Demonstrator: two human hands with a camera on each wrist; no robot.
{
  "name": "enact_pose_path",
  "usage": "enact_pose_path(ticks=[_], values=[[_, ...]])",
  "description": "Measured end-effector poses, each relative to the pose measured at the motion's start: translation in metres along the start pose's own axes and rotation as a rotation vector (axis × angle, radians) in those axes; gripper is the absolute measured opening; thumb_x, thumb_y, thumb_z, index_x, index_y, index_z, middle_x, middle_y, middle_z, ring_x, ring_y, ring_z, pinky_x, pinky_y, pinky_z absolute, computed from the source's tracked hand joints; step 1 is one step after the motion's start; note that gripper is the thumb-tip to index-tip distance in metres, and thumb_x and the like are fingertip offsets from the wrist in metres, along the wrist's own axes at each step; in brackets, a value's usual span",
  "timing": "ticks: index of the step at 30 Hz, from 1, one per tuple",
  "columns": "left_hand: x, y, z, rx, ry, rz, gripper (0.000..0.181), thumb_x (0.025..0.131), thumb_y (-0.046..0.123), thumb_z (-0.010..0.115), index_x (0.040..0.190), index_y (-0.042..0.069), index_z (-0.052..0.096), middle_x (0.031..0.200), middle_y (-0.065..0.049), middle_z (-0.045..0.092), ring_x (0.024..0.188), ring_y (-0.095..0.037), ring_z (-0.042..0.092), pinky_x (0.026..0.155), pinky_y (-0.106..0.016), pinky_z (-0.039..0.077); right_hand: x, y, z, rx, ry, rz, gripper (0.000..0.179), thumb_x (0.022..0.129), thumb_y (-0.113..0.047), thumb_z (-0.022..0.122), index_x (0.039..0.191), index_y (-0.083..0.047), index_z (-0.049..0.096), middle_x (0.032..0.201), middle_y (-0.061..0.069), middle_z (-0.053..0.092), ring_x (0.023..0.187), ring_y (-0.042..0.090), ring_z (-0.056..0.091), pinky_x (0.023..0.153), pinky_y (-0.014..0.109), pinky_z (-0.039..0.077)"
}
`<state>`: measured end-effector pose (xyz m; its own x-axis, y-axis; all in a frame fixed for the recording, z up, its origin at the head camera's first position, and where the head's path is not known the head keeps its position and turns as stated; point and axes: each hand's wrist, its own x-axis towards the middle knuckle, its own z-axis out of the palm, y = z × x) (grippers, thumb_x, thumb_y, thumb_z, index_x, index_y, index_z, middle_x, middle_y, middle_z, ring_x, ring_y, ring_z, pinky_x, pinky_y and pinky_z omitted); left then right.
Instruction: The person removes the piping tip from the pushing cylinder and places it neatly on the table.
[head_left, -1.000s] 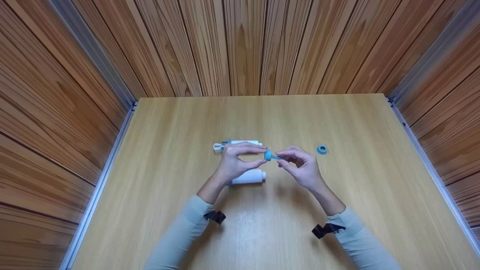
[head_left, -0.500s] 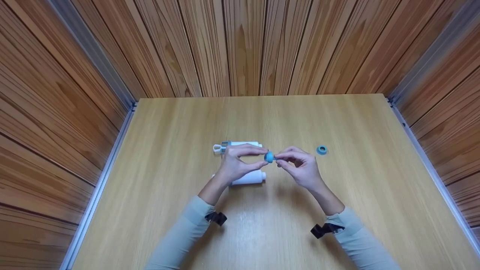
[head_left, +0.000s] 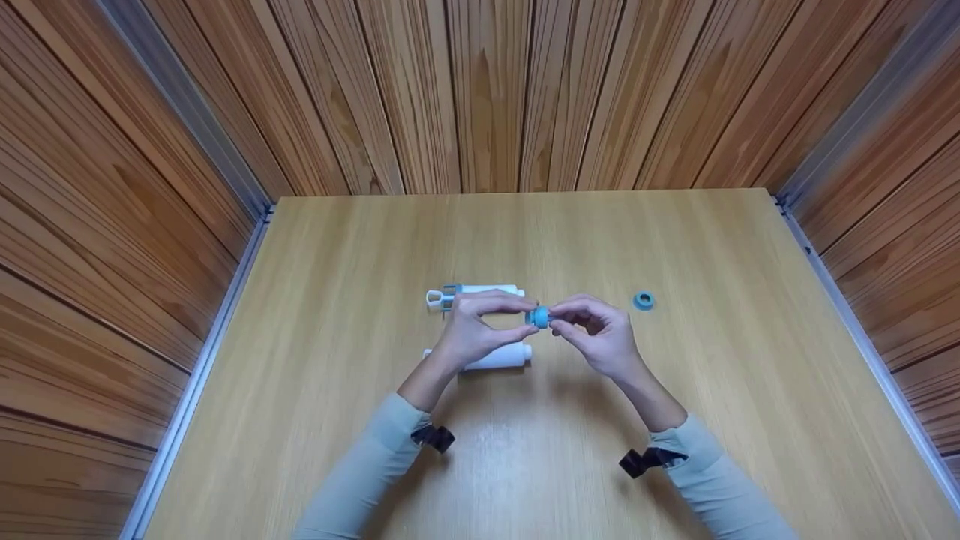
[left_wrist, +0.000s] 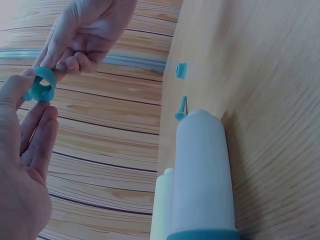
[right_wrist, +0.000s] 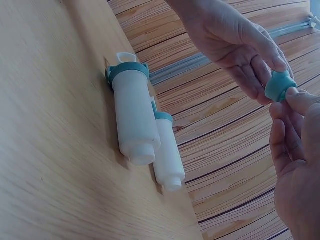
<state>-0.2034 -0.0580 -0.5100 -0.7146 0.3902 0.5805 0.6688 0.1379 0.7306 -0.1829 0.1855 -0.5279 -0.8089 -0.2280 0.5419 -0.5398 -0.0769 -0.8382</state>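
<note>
My left hand (head_left: 471, 324) holds a teal ring-shaped cap (head_left: 541, 317) between thumb and fingertips, above the table. My right hand (head_left: 600, 331) meets it from the right, its thumb and fingertips pinching a teal nozzle right at the cap's end; most of the nozzle is hidden by the fingers. In the left wrist view the cap (left_wrist: 45, 77) shows a round opening facing the left fingers. Behind and below the left hand lie two white syringe-like tubes, the nearer tube (head_left: 504, 355) and the farther tube (head_left: 487, 289), both with narrow tips.
A loose teal ring (head_left: 643, 300) lies to the right on the wooden table (head_left: 495, 480). In the left wrist view a teal nozzle (left_wrist: 181, 108) rests near a tube's tip. Teal collars (right_wrist: 164, 116) and a white loop handle (right_wrist: 126, 58) show on the tubes. Wood-panelled walls (head_left: 487, 97) surround the table.
The slim nozzle seen between cap and right fingertips has become hidden as the right fingers came in against the cap. The cap has turned, and both hands shifted slightly.
</note>
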Motion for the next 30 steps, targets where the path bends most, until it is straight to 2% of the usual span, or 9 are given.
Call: enact_pose_path(ticks=[9, 12, 15, 19, 24, 30], values=[[0.0016, 0.0026, -0.0021, -0.014, 0.030, 0.009, 0.028, 0.090, 0.007, 0.095, 0.116, 0.000, 0.086, 0.115, -0.015, 0.088, 0.109, -0.032, 0.086, 0.102, -0.037, 0.069, -0.0001, 0.0002, -0.0036, -0.027, 0.004, 0.009, 0.037, 0.087, 0.029, 0.074, 0.122, 0.019, 0.070, 0.113, -0.009, 0.082, 0.093, 0.002, 0.076, 0.086, 0.015, 0.064], [0.0015, 0.0036, -0.0011, -0.012, 0.018, -0.012, 0.029, 0.091, 0.010, 0.094, 0.118, 0.002, 0.087, 0.117, -0.013, 0.088, 0.111, -0.030, 0.086, 0.104, -0.036, 0.068, -0.0001, 0.0005, -0.0030, -0.010, -0.009, 0.007, 0.040, 0.086, 0.029, 0.074, 0.125, 0.020, 0.069, 0.115, -0.005, 0.082, 0.094, 0.003, 0.076, 0.087, 0.016, 0.064], [0.0012, 0.0038, 0.0008, -0.016, 0.000, -0.022, 0.030, 0.092, 0.011, 0.094, 0.120, 0.002, 0.086, 0.119, -0.013, 0.088, 0.113, -0.030, 0.086, 0.105, -0.036, 0.067, -0.0006, 0.0005, -0.0022, -0.013, -0.024, 0.011, 0.042, 0.086, 0.029, 0.075, 0.127, 0.019, 0.069, 0.117, -0.008, 0.080, 0.096, 0.002, 0.076, 0.090, 0.016, 0.064], [0.0015, 0.0031, 0.0032, -0.029, -0.016, -0.011, 0.031, 0.092, 0.009, 0.094, 0.121, 0.001, 0.085, 0.119, -0.015, 0.088, 0.112, -0.030, 0.086, 0.104, -0.035, 0.067, -0.0009, 0.0005, -0.0016, -0.034, -0.030, 0.018, 0.042, 0.086, 0.028, 0.076, 0.126, 0.018, 0.071, 0.118, -0.014, 0.079, 0.099, 0.002, 0.075, 0.092, 0.018, 0.065], [0.0019, 0.0029, 0.0038, -0.010, -0.018, 0.004, 0.033, 0.090, 0.010, 0.095, 0.120, 0.001, 0.086, 0.119, -0.014, 0.088, 0.111, -0.030, 0.086, 0.103, -0.034, 0.068, -0.0008, 0.0007, -0.0020, -0.037, -0.024, 0.015, 0.040, 0.084, 0.028, 0.077, 0.122, 0.017, 0.074, 0.116, -0.013, 0.079, 0.098, 0.005, 0.075, 0.091, 0.021, 0.066], [0.0003, 0.0024, 0.0017, -0.024, -0.040, -0.037, 0.032, 0.092, 0.010, 0.093, 0.122, 0.002, 0.085, 0.122, -0.014, 0.087, 0.114, -0.030, 0.086, 0.104, -0.034, 0.067, -0.0003, 0.0000, -0.0023, -0.039, -0.022, -0.002, 0.039, 0.085, 0.029, 0.076, 0.121, 0.018, 0.072, 0.115, -0.013, 0.078, 0.096, 0.002, 0.074, 0.089, 0.017, 0.064]])
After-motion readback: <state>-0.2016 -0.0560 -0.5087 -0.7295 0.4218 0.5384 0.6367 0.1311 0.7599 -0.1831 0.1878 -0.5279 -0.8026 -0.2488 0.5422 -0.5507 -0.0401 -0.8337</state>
